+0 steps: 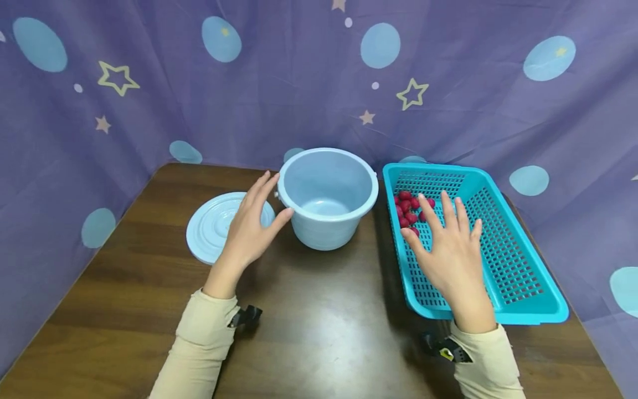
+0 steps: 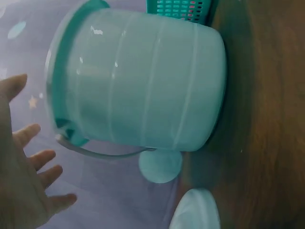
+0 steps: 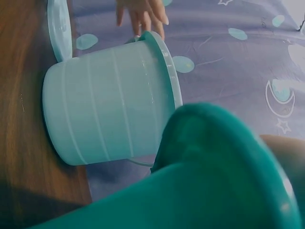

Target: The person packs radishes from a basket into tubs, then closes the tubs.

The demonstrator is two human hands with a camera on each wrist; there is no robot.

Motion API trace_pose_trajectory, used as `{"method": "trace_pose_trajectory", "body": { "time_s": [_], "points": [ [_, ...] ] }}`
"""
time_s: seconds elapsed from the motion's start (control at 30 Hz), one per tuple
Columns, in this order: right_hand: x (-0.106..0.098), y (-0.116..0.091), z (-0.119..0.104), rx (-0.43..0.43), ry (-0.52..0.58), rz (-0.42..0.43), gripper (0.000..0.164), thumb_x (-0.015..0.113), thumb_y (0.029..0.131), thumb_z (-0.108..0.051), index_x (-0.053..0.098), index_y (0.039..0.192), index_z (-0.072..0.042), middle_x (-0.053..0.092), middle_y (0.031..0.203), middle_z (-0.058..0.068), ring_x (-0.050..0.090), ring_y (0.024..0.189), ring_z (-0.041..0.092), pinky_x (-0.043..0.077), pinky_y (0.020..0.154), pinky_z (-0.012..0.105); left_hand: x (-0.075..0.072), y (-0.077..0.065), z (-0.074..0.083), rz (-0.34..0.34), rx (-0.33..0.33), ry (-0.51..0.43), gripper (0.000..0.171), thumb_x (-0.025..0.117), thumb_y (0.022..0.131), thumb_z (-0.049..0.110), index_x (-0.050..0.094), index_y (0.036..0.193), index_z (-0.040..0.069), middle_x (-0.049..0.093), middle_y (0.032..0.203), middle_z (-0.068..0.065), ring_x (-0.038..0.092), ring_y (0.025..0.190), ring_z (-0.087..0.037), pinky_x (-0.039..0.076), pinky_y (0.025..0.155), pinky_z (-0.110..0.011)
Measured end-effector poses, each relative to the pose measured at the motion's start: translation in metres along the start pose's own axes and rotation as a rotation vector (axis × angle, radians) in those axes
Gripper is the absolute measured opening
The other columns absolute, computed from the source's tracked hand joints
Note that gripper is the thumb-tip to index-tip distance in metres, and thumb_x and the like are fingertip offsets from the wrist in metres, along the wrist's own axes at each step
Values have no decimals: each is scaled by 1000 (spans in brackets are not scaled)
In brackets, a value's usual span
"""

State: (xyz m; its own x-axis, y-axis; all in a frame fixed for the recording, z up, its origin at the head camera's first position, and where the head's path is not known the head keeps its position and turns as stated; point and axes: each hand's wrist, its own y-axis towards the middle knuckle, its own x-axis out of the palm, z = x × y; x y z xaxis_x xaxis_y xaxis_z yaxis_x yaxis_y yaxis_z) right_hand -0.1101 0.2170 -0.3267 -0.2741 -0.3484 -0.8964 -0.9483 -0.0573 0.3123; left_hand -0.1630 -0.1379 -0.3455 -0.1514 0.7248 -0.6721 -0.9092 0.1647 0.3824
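Observation:
A light blue bucket (image 1: 324, 230) stands upright and open-topped at the back middle of the table, its inside bare. My left hand (image 1: 251, 233) is beside its left rim, fingers straight and thumb spread, holding nothing; in the left wrist view the hand (image 2: 21, 167) is apart from the bucket (image 2: 152, 81). Over the turquoise basket (image 1: 518, 317) at the right hovers my right hand (image 1: 451, 255), fingers spread and nothing in its grasp. Several small red round fruits (image 1: 410, 205) lie in the basket's back left corner, near the right fingertips.
A round light blue lid (image 1: 206, 230) lies flat left of the bucket, partly behind the left hand. The bucket's thin handle (image 2: 105, 155) hangs down at its side. A purple patterned cloth (image 1: 299, 88) hangs behind the brown wooden table (image 1: 319, 327).

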Motion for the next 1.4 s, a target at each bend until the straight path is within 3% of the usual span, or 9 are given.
{"method": "trace_pose_trajectory", "body": {
  "time_s": [0.23,0.37,0.53,0.7,0.9,1.17,1.4],
  "points": [
    [1,1,0,-8,-1,17,74,53,96,-56,26,158,-28,14,163,17,8,148,41,0,108,72,13,26,-14,-15,-49,-427,62,54,100,39,31,156,26,24,160,4,21,145,-17,20,114,-54],
    [1,-1,0,-16,3,32,74,56,95,-54,28,158,-26,17,161,19,11,147,42,1,108,72,23,30,-18,-34,-85,-555,58,52,101,31,31,155,25,27,158,2,29,141,-17,26,112,-47],
    [0,-7,-1,-35,3,33,74,58,95,-53,29,157,-25,19,161,21,12,146,43,1,108,72,37,26,-15,24,-98,-668,55,51,101,23,35,153,15,29,157,-6,36,137,-24,30,110,-44],
    [-2,-5,-3,-43,14,40,75,58,94,-55,28,158,-27,20,161,20,12,146,43,0,110,70,40,28,-15,89,-84,-709,53,52,100,18,38,149,8,32,154,-11,35,137,-24,29,110,-41],
    [-7,-10,-4,-30,52,23,75,55,95,-56,24,158,-30,18,162,17,12,147,41,8,111,69,44,28,-16,86,-70,-741,52,52,100,18,39,148,6,34,152,-10,35,135,-21,30,108,-36],
    [-14,-7,-6,-35,82,72,75,57,95,-53,26,158,-28,20,162,13,18,146,41,15,110,68,43,31,-19,79,-76,-741,52,52,99,18,38,148,7,34,152,-11,34,136,-23,28,109,-39],
    [-25,-11,-7,-76,251,41,69,61,97,-41,29,156,-34,20,163,3,17,147,36,22,101,75,46,30,-24,75,-84,-772,54,53,99,19,37,150,10,34,153,-8,35,135,-24,29,109,-42]
  ]
}}
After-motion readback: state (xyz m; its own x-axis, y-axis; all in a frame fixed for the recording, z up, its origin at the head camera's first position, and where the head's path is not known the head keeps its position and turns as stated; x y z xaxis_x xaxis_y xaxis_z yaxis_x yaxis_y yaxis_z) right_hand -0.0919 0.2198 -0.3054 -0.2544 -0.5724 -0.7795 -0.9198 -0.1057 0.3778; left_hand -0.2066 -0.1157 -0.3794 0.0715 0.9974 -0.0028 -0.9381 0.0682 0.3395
